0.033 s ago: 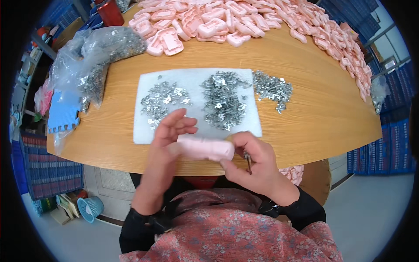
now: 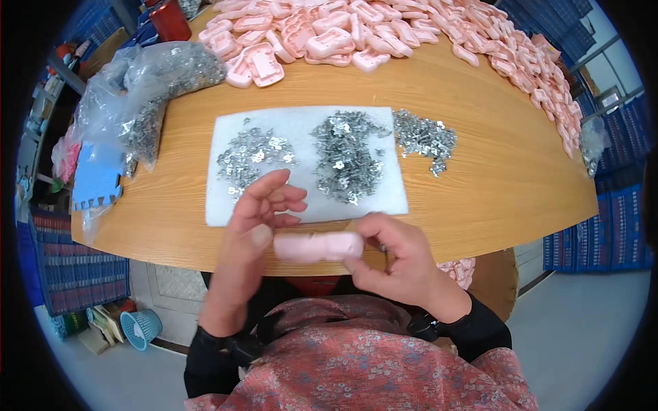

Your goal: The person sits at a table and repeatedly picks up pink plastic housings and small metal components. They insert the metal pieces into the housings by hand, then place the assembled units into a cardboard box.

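Observation:
A pink plastic shell piece [image 2: 319, 246], a little blurred, hangs level over the table's near edge. My right hand [image 2: 401, 264] pinches its right end between thumb and fingers; something small and dark shows partly in that palm, too hidden to name. By the piece's left end, my left hand [image 2: 257, 219] is raised with its fingers loosely bent and apart, holding nothing. Beyond the hands is a white foam sheet [image 2: 226, 127]. On it lie a looser pile of small shiny metal parts [image 2: 257, 156] at left and a denser metal pile [image 2: 348, 161] at right.
More metal parts [image 2: 425, 137] lie right of the sheet. Pink shells [image 2: 332, 42] are heaped along the table's far and right sides. A clear bag of metal parts [image 2: 147, 109], a blue foam mat [image 2: 96, 178] and a red container [image 2: 170, 20] stand at left. A blue basket [image 2: 140, 329] is on the floor.
The pink piece has turned slightly, its left end lower and apart from my left hand's thumb. My right hand keeps its pinch on the piece.

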`<state>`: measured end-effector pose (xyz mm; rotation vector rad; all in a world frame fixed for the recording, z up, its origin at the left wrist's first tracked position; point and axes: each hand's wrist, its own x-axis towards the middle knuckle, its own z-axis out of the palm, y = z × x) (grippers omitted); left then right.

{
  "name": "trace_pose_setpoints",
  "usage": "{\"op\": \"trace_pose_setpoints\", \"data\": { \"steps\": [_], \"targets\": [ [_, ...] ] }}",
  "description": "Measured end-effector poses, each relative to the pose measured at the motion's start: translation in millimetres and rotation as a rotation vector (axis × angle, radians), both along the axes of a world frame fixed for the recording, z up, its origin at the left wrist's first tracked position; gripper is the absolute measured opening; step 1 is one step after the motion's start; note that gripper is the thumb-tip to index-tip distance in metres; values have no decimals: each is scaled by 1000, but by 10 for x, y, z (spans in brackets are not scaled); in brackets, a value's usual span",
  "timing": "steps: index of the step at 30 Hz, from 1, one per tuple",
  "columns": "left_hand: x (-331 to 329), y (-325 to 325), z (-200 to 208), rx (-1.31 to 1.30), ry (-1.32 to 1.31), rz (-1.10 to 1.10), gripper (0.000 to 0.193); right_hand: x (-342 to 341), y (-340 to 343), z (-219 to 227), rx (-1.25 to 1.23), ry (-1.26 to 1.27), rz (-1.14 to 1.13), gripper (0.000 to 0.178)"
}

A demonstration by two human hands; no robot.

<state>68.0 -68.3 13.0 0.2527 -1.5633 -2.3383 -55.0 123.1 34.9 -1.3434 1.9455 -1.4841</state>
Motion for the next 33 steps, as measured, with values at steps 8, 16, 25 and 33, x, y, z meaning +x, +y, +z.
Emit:
{"op": "trace_pose_setpoints", "data": {
  "steps": [8, 16, 25, 33],
  "targets": [
    [-47, 55, 327, -135, -426, -807, 58, -95, 125, 73, 133, -187, 125, 23],
    [-15, 156, -7, 414, -332, -424, 59, -779, 83, -267, 219, 132, -366, 17],
    [-118, 214, 69, 325, -305, -205, 54, -751, -17, -215, 203, 109, -385, 15],
    [-427, 338, 37, 286, -169, -108, 61, -267, -64, 18, 89, 51, -240, 14]
  ]
}}
